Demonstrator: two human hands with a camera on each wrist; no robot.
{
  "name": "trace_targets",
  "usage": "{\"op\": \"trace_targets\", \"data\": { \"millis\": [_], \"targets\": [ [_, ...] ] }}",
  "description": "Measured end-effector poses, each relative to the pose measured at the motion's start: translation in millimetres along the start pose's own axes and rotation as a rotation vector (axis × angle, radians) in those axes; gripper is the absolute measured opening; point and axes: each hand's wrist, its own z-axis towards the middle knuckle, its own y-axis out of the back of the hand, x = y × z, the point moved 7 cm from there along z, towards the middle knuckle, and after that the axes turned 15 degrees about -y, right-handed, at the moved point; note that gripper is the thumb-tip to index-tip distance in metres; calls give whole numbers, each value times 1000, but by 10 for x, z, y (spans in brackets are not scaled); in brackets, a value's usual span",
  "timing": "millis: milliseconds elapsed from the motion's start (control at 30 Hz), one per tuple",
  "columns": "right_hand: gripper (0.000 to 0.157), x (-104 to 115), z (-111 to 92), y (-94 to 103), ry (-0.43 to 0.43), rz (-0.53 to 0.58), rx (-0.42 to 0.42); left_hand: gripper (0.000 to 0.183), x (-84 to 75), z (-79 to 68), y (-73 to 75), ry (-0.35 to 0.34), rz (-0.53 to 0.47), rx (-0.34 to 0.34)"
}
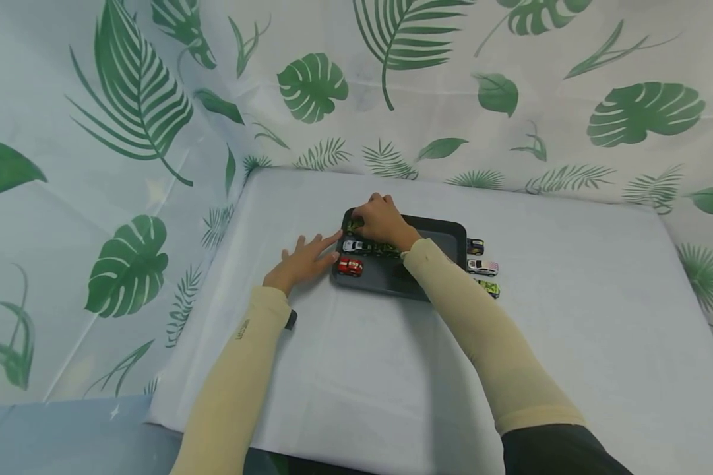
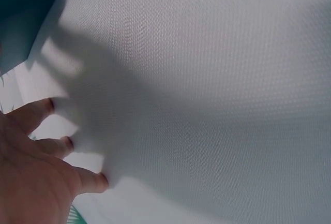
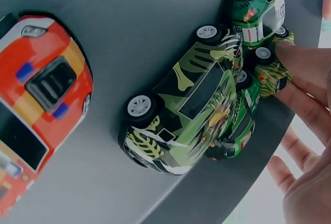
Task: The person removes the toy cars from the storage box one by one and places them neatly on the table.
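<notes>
My right hand (image 1: 384,221) reaches over the far left part of a dark tray (image 1: 386,277). Its fingers pinch a small green-and-orange patterned toy car (image 3: 271,74) at the tray's edge. My left hand (image 1: 303,264) is spread beside the tray's left side, fingertips right at the rim; the left wrist view shows its fingers (image 2: 49,145) stretched over the cloth. A white toy car (image 1: 353,247) and a red toy car (image 1: 350,266) line the tray's left end. The right wrist view shows a camouflage toy car (image 3: 181,110), green toy cars (image 3: 240,123) and an orange-red toy car (image 3: 51,87) in the tray.
Right of the tray stand a dark toy car (image 1: 475,247), a white-and-pink one (image 1: 483,267) and a lime one (image 1: 489,289), partly hidden by my right sleeve. A white cloth (image 1: 582,303) covers the table. Leaf-printed curtains (image 1: 314,89) hang behind and at left.
</notes>
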Motion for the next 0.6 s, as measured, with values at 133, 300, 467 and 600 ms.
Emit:
{"op": "trace_targets", "data": {
  "millis": [133, 300, 467, 600],
  "targets": [
    [32, -9, -20, 28, 17, 21, -9, 64, -7, 10, -11, 7, 13, -2],
    [32, -30, -53, 79, 30, 41, -25, 64, -16, 12, -14, 13, 12, -6],
    [32, -37, -105, 152, 45, 57, -45, 64, -32, 0, -9, 6, 7, -8],
    [32, -48, -165, 243, 51, 70, -55, 64, -39, -16, -3, 3, 1, -4]
  ]
}}
